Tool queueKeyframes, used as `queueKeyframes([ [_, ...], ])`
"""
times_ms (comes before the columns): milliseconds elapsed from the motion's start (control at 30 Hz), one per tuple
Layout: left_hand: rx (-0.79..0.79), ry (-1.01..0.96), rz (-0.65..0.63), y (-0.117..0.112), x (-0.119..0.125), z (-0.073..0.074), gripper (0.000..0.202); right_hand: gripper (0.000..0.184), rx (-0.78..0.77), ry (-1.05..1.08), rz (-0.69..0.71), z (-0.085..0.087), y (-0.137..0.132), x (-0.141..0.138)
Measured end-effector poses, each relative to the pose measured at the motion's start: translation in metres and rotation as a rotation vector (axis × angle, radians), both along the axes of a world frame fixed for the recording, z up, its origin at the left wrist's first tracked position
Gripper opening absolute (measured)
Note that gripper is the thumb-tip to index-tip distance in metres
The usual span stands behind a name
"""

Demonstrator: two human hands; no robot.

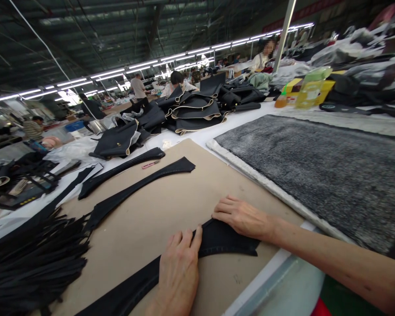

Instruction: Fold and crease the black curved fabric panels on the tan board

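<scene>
A long curved black piece, of fabric or leather [228, 243], lies across the tan board [134, 224] in front of me. My left hand [179, 263] rests over its narrower middle, fingers bent down at the upper edge and thumb alongside them. On the wide right end, my right hand [238, 215] has its bent fingers pressed together at the upper edge. The undersides of both hands are hidden. Farther up the board lie a second curved black piece [138, 184] and a third one [118, 169]. Between these two sits a small pink-handled tool [150, 164].
Many thin black strips [36, 263] are heaped at the left. A dark grey textured pad [319, 171] fills the right side. Beyond the board are piled black panels with pale edges [197, 109], a yellow box [289, 87] and a bottle of orange liquid [281, 101]. Other people work farther off.
</scene>
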State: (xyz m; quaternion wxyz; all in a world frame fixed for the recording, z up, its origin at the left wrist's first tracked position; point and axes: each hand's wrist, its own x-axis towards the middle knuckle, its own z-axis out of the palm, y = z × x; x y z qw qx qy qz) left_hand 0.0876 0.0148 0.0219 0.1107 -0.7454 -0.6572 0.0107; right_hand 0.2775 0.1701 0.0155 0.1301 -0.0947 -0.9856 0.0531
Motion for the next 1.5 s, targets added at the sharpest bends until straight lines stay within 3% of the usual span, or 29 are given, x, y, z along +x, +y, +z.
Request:
queueKeyframes([
  [133,0.018,0.054,-0.014,0.005,0.005,0.002,0.063,0.019,-0.028,0.004,-0.020,0.000,-0.001,0.005],
  [367,-0.035,0.133,0.005,0.012,0.016,0.005,0.065,0.028,-0.067,0.035,-0.056,-0.001,-0.005,0.016],
  [567,0.001,0.160,0.022,0.013,0.022,-0.005,0.067,0.040,-0.083,0.077,-0.125,-0.005,0.002,0.033],
  [667,0.023,0.166,0.025,0.013,0.022,-0.010,0.066,0.043,-0.052,0.128,-0.222,-0.006,0.003,0.040],
  [767,0.022,0.166,0.034,0.013,0.024,-0.011,0.065,0.051,-0.040,0.152,-0.279,-0.001,-0.007,0.034],
  [933,-0.032,0.138,0.042,0.015,0.026,-0.004,0.060,0.053,-0.094,0.060,-0.151,0.005,-0.031,0.012],
  [1167,-0.074,0.002,0.031,-0.001,0.017,0.006,0.049,0.053,-0.016,0.043,-0.227,0.002,-0.024,0.019],
  [1300,-0.178,-0.168,0.170,-0.032,-0.010,0.017,0.042,0.046,0.049,0.140,-0.185,-0.012,-0.016,0.024],
  [1400,-0.216,-0.333,0.397,-0.060,-0.047,0.028,0.040,0.033,0.095,0.223,-0.207,-0.036,0.001,0.026],
  [1500,-0.234,-0.389,0.646,-0.087,-0.087,0.038,0.046,0.036,0.063,0.203,-0.243,-0.054,0.022,0.021],
])
